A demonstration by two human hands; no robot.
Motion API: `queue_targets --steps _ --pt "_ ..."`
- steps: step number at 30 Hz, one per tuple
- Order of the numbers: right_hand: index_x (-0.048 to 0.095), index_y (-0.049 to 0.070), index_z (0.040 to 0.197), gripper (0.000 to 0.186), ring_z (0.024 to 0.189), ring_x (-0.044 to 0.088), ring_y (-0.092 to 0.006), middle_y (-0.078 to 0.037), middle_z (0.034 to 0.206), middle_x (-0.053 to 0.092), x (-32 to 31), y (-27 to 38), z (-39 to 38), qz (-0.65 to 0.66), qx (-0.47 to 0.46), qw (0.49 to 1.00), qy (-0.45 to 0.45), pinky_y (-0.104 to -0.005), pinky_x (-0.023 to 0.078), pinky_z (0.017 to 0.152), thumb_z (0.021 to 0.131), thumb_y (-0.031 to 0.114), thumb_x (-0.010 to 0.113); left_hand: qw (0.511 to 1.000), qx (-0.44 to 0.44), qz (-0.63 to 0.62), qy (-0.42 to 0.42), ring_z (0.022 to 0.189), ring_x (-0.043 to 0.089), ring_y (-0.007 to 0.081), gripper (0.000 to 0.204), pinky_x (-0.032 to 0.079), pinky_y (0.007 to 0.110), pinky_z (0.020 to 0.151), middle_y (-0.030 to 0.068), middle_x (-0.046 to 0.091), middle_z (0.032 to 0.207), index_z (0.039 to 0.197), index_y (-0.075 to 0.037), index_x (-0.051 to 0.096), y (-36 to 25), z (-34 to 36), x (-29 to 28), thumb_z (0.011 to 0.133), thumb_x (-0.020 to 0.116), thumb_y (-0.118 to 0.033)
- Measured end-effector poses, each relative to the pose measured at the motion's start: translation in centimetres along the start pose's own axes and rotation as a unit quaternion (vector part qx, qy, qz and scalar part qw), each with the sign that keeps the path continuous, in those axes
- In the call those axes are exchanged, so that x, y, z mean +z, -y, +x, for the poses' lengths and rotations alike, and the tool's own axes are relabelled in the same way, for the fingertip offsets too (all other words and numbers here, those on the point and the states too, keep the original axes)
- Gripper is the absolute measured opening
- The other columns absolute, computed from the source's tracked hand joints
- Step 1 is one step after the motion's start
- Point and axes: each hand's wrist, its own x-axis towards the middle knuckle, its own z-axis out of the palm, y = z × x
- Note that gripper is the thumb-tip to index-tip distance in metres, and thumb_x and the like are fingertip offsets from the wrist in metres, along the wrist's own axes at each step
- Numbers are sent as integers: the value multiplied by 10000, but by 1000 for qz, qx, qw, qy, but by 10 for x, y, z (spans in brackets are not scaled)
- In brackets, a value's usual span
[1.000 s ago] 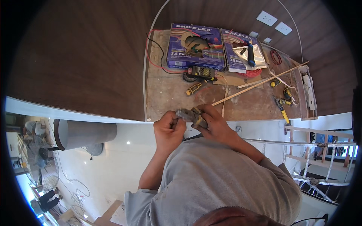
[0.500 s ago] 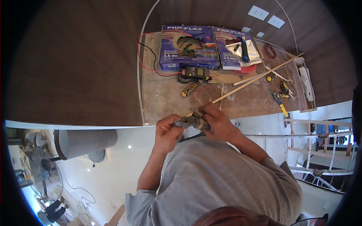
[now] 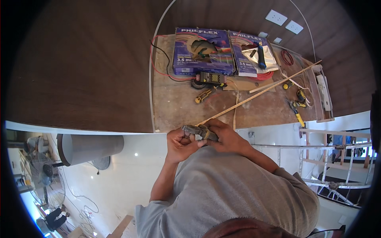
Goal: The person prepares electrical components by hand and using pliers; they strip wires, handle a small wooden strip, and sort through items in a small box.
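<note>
In front of my chest, just off the near edge of the table, my right hand point(image 3: 223, 137) is closed around a pair of worn pliers point(image 3: 191, 130) with a dark grey metal head. The head points left, above the fingers of my left hand point(image 3: 179, 144). Those fingers are curled and pressed together close under the jaws; what they pinch is too small or hidden to make out. A long thin wooden strip point(image 3: 254, 95) runs from just beyond the hands toward the far right of the table.
On the table point(image 3: 170, 111) lie two purple wire boxes point(image 3: 186, 65), a power supply point(image 3: 211, 78) with red and black wires, a yellow-handled screwdriver point(image 3: 203, 96), yellow-handled cutters point(image 3: 295, 111) and a tape measure point(image 3: 301, 95). A silver bag point(image 3: 270, 59) carries a blue-handled tool. Left stands a fan point(image 3: 47, 178).
The pliers' head has turned and sits more level, its metal jaws now plainly visible. Both hands have drawn slightly closer together and lower. The whole view has shifted a little.
</note>
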Motion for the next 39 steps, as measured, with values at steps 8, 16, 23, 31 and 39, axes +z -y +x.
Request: queue_targets --steps 8,16,23,31,39 --pt "624 -77 1165 469 1043 644 -427 -262 1082 637 3 4 1 110 77 991 6 -459 508 897 898 283 762 979 149 86 -105 540 407 14 441 280 247 452 -42 516 567 581 -67 496 29 20 6 798 871 13" --pt "648 -35 1142 397 757 630 -187 -110 910 699 16 18 -5 255 370 885 -126 -368 496 681 962 310 726 927 191 286 -151 446 407 103 477 306 299 430 21 502 507 557 -65 480 18 2 18 781 900 -97" --pt "709 -20 1030 329 784 596 -87 -41 931 722 -9 16 -6 293 201 882 -309 -274 492 699 1027 306 673 979 15 140 -147 521 386 52 292 337 265 471 -43 495 579 689 -31 562 -4 -8 6 853 801 -63" --pt "721 -37 1113 285 1047 652 -164 -102 1194 708 -23 24 10 252 128 952 -113 -332 524 909 933 178 776 980 54 131 -137 554 392 19 142 294 232 503 -41 526 632 843 25 653 -36 -8 -4 943 593 -57" --pt "765 -31 1110 319 1181 654 -226 -131 1258 699 -39 46 61 190 -29 980 -48 -373 526 978 837 120 836 949 127 246 -154 527 452 43 35 342 251 484 16 595 671 831 12 668 -58 -9 11 856 649 28"
